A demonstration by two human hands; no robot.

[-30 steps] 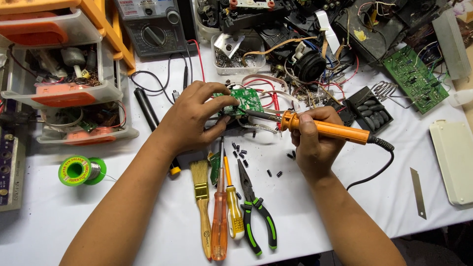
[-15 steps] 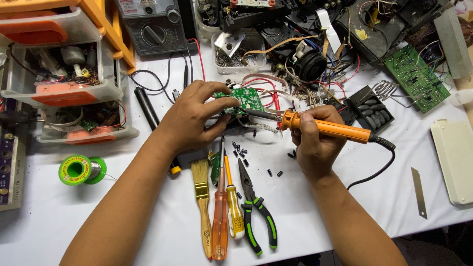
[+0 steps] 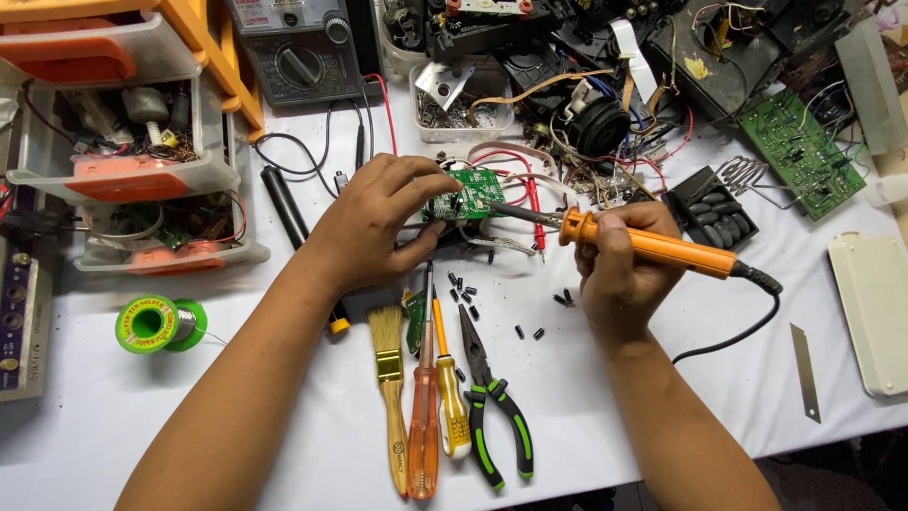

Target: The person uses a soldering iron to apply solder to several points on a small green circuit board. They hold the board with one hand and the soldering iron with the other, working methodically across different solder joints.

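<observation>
My left hand (image 3: pixel 376 227) pinches a small green circuit board (image 3: pixel 465 195) and holds it tilted above the white table (image 3: pixel 312 445). My right hand (image 3: pixel 619 270) grips an orange soldering iron (image 3: pixel 653 244) by its handle. Its metal tip points left and touches the board's right edge. The iron's black cord (image 3: pixel 747 322) trails off to the right. Several small black components (image 3: pixel 515 308) lie scattered on the table between my hands.
In front lie a paintbrush (image 3: pixel 388 378), two screwdrivers (image 3: pixel 437 397) and green-handled pliers (image 3: pixel 494 407). A green solder spool (image 3: pixel 151 324) sits left. Parts drawers (image 3: pixel 132 170), a multimeter (image 3: pixel 303 57), a larger green board (image 3: pixel 799 151), tangled wires and a blade (image 3: pixel 804 371) surround the work.
</observation>
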